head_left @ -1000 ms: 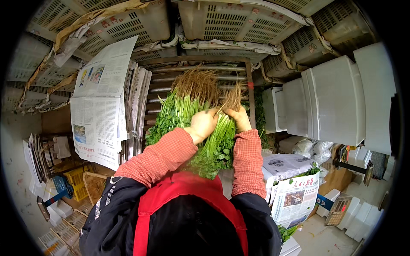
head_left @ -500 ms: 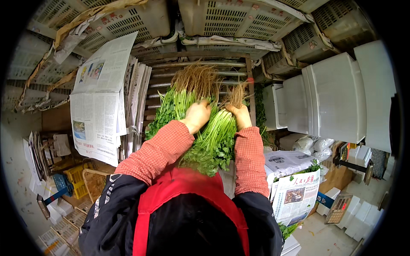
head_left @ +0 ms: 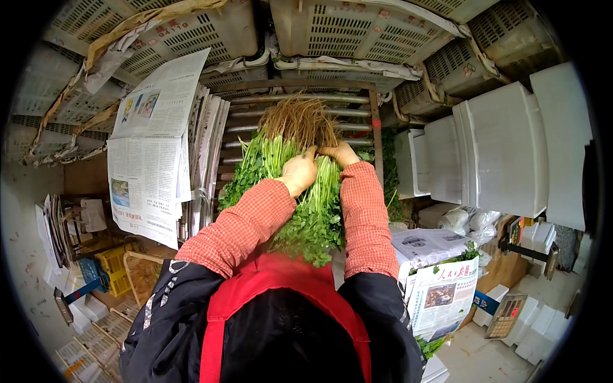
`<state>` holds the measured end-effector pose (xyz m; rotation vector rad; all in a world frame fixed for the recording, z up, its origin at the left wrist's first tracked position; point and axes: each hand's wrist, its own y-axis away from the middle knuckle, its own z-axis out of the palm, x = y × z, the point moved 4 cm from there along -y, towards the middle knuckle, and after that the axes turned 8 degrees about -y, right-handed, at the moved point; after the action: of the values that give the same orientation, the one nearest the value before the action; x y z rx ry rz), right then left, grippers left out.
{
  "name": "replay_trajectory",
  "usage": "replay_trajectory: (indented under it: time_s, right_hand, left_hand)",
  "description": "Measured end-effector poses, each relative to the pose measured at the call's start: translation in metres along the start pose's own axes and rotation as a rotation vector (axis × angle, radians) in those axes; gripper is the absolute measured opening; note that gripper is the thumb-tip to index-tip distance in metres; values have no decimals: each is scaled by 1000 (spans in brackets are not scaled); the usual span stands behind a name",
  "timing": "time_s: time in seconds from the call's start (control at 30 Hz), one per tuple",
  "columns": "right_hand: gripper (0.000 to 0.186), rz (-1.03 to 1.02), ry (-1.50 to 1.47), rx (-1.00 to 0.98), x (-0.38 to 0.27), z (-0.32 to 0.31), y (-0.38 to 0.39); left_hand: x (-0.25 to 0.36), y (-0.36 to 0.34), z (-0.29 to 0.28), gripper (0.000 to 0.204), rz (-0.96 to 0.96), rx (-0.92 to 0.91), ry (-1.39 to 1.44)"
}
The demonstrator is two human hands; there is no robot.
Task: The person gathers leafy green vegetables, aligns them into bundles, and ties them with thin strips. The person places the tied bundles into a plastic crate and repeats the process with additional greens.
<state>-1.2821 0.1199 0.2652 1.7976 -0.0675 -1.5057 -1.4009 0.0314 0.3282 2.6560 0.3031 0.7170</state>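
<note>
Greens lie under our hands: a thick bunch of leafy green stalks with tan roots [head_left: 300, 185], resting on a slatted wooden rack [head_left: 377, 137]. Its long axis runs away from us, the root tuft pointing toward the stacked pale plastic crates [head_left: 357, 29], the leafy end toward our red apron [head_left: 274, 281]. Our left hand [head_left: 299, 172] is curled and pressed onto the stems; our right hand [head_left: 340, 153] grips them just below the roots, close beside the left. Compared with a second ago, both hands sit closer together, and the split tuft now reads as one gathered bunch. Folded white newspapers [head_left: 153, 147] hang to the left of the rack.
</note>
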Motion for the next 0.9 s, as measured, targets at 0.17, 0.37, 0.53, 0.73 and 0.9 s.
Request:
replay_trajectory:
  time_s: [0.17,0.37,0.53,0.73,0.9]
  right_hand:
    - [40,-40,-159,23,0,-2,21]
    - [39,-9,-308,38,0,-7,50]
    - [39,17,-349,-10,-10,-1,58]
    - [37,0,-272,-66,-22,0,61]
    - [37,-12,-71,-96,-38,14,55]
  left_hand:
    - [-19,-4,10,40,-46,48,133]
    - [-7,2,-3,32,-72,-15,172]
    - [-6,-1,1,29,-29,-28,107]
    - [-6,-3,-8,24,-12,-44,61]
    - [-8,3,-7,24,63,-15,100]
